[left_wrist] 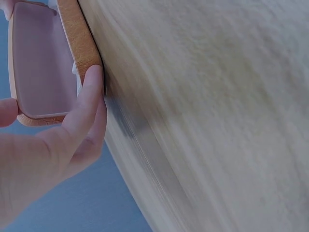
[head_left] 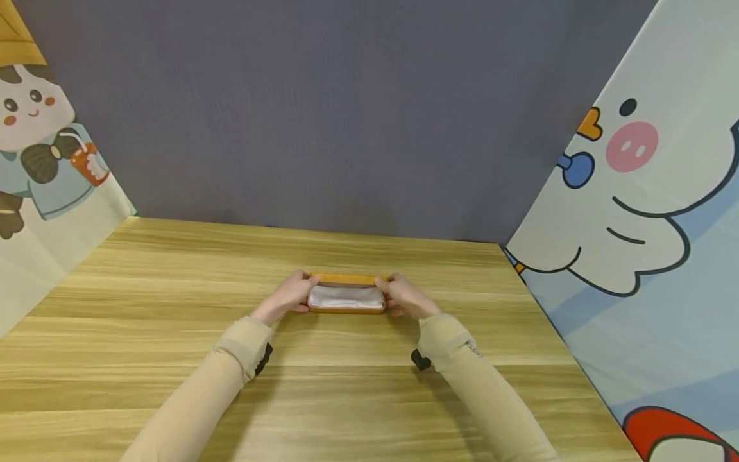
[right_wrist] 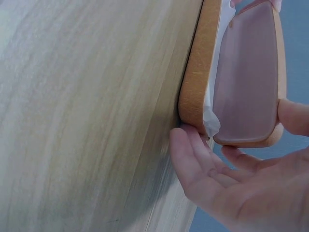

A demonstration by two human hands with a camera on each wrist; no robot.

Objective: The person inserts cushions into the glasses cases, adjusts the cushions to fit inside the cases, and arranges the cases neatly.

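A tan-brown glasses case [head_left: 346, 311] stands open on the table, its lid [head_left: 345, 279] raised at the back and its inner lining mauve. Inside the base lies a folded whitish cloth [head_left: 346, 296]; whatever may be beneath it is hidden. My left hand [head_left: 290, 296] holds the left end, thumb on the lid's edge and fingers against the base, as the left wrist view shows. At the opposite end, my right hand [head_left: 408, 297] has its thumb on the lid rim and its fingers by the base's corner [right_wrist: 193, 108].
The wood-grain table [head_left: 323, 398] extends around the case on all sides. Behind it rises a dark grey panel [head_left: 323, 115]. Cartoon-printed sheets flank the table, one at the left [head_left: 52, 256] and one at the right [head_left: 664, 321].
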